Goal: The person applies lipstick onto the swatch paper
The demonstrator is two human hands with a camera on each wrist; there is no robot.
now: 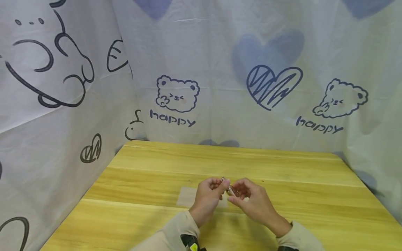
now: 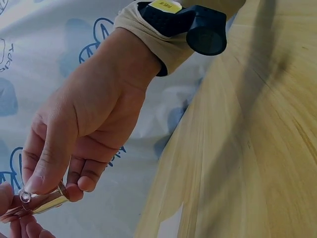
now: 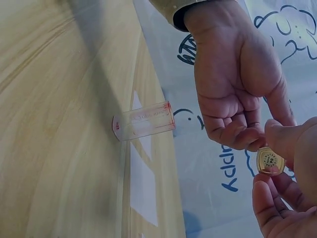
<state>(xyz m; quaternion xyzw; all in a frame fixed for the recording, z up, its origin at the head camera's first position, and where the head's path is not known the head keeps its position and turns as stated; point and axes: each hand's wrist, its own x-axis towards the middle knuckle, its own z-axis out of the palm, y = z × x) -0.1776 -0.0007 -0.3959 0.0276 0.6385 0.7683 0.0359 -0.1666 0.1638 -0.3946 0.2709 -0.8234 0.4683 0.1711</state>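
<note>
In the head view, my left hand and right hand meet over the table, fingertips close together on a small shiny gold tube that looks like a lipstick tube. The left wrist view has the gold tube lying between the fingers of both hands, with my left thumb against it. Its rounded-square base, with a printed round label, faces the camera in the right wrist view. Fingers cover much of the tube. My right hand pinches it from one side and my left from the other.
A pale flat sheet lies on the wooden table beneath the hands. A clear plastic box with red print stands by it in the right wrist view. White printed curtains enclose the table's back and sides.
</note>
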